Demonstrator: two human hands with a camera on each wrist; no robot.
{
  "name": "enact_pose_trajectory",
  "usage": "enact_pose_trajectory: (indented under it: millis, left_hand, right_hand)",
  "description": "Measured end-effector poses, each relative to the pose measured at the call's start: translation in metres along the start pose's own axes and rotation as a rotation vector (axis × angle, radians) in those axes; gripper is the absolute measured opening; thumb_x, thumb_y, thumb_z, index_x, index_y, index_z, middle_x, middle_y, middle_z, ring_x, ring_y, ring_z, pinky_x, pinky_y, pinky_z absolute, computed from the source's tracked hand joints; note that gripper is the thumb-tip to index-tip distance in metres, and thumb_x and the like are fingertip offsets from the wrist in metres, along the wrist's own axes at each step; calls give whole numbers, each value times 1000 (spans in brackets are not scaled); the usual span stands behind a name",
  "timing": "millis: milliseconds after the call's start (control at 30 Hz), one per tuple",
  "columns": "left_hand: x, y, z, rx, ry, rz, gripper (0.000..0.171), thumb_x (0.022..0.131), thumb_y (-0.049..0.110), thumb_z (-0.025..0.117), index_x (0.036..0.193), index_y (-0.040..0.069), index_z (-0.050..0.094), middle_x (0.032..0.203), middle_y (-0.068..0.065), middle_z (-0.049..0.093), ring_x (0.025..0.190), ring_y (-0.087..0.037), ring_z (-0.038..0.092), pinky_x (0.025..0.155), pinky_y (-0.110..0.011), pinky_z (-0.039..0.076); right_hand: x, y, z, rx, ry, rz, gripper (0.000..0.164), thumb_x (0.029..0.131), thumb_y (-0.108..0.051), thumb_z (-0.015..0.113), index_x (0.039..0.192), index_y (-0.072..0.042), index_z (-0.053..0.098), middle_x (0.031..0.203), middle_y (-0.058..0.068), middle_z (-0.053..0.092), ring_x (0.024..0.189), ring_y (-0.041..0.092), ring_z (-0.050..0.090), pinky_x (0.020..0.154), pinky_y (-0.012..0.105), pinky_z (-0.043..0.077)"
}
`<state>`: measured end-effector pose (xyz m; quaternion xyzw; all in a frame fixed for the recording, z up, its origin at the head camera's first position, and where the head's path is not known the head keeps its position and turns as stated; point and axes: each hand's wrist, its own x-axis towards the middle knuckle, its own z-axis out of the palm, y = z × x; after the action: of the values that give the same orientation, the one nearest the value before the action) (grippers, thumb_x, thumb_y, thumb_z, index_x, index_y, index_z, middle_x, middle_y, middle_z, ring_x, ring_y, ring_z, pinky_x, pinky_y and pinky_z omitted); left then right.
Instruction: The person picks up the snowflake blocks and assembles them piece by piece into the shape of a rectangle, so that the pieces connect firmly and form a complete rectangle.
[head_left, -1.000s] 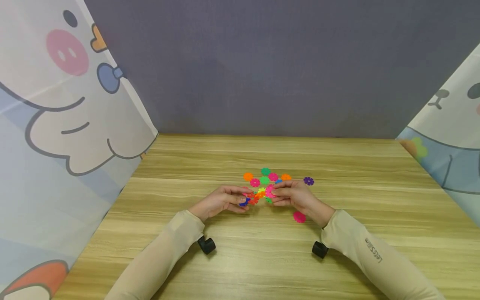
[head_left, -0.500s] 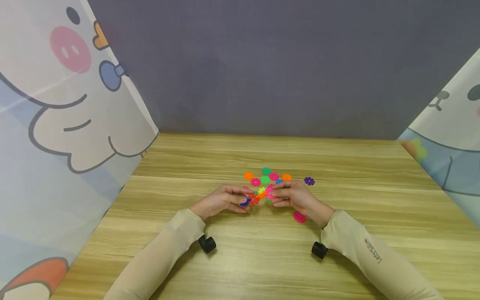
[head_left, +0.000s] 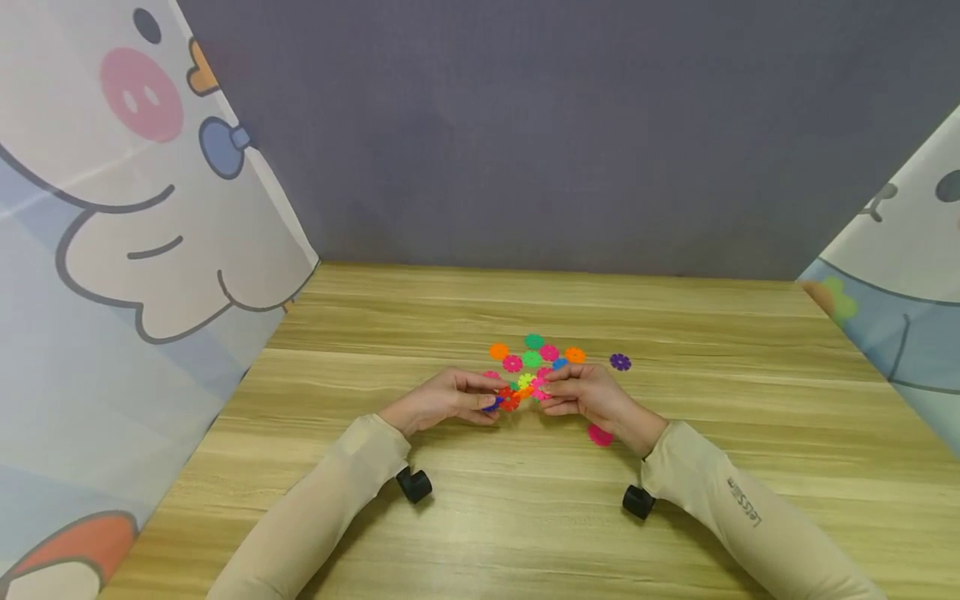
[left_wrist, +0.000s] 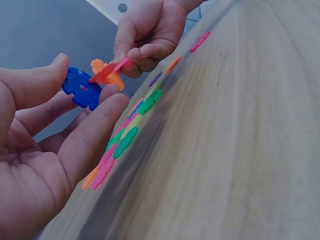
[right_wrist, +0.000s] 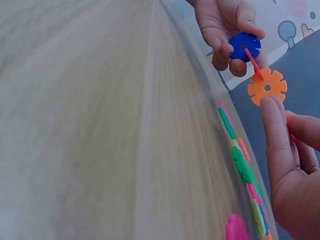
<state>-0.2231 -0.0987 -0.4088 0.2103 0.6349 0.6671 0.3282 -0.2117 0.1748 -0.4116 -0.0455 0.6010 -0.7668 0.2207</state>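
Observation:
A short chain of notched plastic snowflake discs is held up between both hands, above the table. My left hand pinches the blue disc at one end between thumb and fingers. A red disc slots into the blue one, and an orange disc joins onto the red. At the other end, my right hand pinches a pink disc that meets the orange one. Most of this pink disc is hidden behind the right fingers in the right wrist view.
Loose discs lie on the wooden table just beyond the hands, among them a green one, an orange one and a purple one. A pink disc lies beside the right wrist. A grey panel stands behind.
Both hands keep nearly the same place and grip. The red disc shows slightly more face-on now, and the head view has shifted a little.

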Motion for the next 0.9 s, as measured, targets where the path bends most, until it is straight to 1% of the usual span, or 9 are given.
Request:
enact_pose_trajectory:
  millis: [133,233,400,500,633,733,900]
  left_hand:
    - [0,1,-1,22,-16,1,41,98,-5,55,136,-17,48,124,-27,62,104,-34,67,91,-48,54]
    - [0,2,-1,32,-25,1,39,99,-4,55,135,-17,49,122,-25,64,105,-35,67,91,-48,54]
    - [2,2,1,39,-14,-1,40,98,-3,56,137,-12,51,129,-24,60,107,-32,67,91,-46,55]
    - [3,4,2,45,-8,4,42,98,-3,57,138,-11,50,133,-24,58,107,-34,66,90,-46,55]
    - [3,4,4,45,-19,4,43,98,-2,56,139,-12,48,135,-25,55,110,-37,64,91,-47,54]
    - [2,4,4,43,-25,0,44,98,-2,56,140,-12,48,132,-23,57,110,-37,64,93,-47,54]
    - [4,2,6,39,-34,-10,44,97,-2,57,139,-13,47,117,-16,65,106,-33,67,91,-46,54]
  right_hand:
    - [0,0,0,-8,-11,-11,27,94,16,50,90,-3,69,81,10,70,71,20,73,72,35,61]
    - [-1,0,1,-13,-12,-15,26,93,16,50,90,-2,69,80,10,70,71,20,73,71,35,61]
    - [-2,-3,4,-23,13,-39,24,93,16,51,92,-1,69,82,10,69,71,19,73,71,34,61]
    - [-3,-5,3,-27,29,-49,25,93,16,52,92,-2,70,82,9,70,70,18,73,70,33,61]
    - [-3,-6,1,-36,12,-45,24,92,16,53,95,1,71,82,10,70,70,19,73,71,34,61]
    - [-4,-5,-1,-54,-3,-47,21,93,15,54,97,3,71,83,11,70,72,20,73,72,35,61]
    - [-3,-5,-5,-84,-3,-39,21,94,14,54,97,1,71,84,9,70,73,20,73,72,35,61]
